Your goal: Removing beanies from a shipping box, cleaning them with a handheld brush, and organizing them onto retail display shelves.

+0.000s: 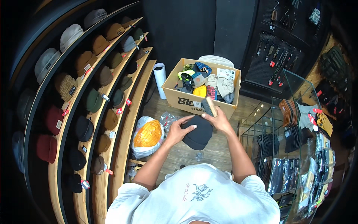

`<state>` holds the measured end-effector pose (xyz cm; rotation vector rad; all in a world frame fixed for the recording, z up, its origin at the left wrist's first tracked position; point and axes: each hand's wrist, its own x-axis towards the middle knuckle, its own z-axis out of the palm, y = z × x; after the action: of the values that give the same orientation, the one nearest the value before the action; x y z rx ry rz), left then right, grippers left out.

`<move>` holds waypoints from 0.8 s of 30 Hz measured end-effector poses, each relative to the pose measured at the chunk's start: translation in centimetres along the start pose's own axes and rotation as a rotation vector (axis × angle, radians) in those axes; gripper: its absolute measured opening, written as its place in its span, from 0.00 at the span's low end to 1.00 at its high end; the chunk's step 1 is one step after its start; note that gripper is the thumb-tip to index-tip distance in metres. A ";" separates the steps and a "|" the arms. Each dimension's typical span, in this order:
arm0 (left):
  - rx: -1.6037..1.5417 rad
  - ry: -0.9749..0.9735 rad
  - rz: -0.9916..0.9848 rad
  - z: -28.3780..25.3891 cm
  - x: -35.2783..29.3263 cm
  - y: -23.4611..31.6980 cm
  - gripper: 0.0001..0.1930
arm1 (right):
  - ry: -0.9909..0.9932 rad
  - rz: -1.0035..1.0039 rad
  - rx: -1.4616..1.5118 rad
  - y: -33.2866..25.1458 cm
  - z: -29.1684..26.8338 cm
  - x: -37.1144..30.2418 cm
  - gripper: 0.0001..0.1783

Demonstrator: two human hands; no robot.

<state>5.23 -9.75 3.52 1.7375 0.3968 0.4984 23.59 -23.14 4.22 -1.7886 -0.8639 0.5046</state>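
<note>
Curved wooden shelves [135,112] sweep down the left of the frame, carrying rows of knit beanies [85,61] in grey, brown, green, maroon and black, some with red tags. The wood-look floor [220,149] bears a cardboard box [171,98] at upper centre, a white roll [160,82] standing beside it, a white-and-orange plastic bag [148,134] left of centre and crumpled clear plastic [199,155] below centre. At right, a glass display unit [298,84] holds brown wallets [289,112] and clear packets [285,175].

Free room between dark cap [197,135] and floor [220,154]; obstacles: cardboard box [174,98] ahead; plastic bag [148,138] left; glass display case [301,86] right
</note>
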 end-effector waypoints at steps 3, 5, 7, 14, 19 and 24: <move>-0.035 0.040 0.015 0.0 0.4 -0.4 0.22 | 0.105 -0.139 0.076 1.0 0.6 -1.2 0.25; -0.001 0.057 -0.027 -0.6 0.3 -0.9 0.20 | 0.084 -0.328 -0.147 -1.3 1.7 -3.9 0.23; 0.151 -0.040 -0.059 -1.1 0.7 -1.9 0.18 | 0.025 -0.454 -0.233 -2.3 2.3 -5.0 0.25; 0.084 -0.004 -0.034 -0.8 0.8 -2.0 0.16 | 0.112 -0.504 -0.172 -3.7 2.3 -5.4 0.22; -0.102 -0.010 -0.092 -0.4 0.6 -1.9 0.16 | 0.209 -0.255 -0.322 1.6 1.4 -2.0 0.22; -0.128 -0.060 -0.079 -1.2 0.7 -3.1 0.15 | 0.066 -0.389 -0.207 -2.0 3.7 -4.1 0.23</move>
<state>5.23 -7.74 0.78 1.6027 0.3810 0.4050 17.71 -23.54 4.49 -1.7498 -1.2179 0.1061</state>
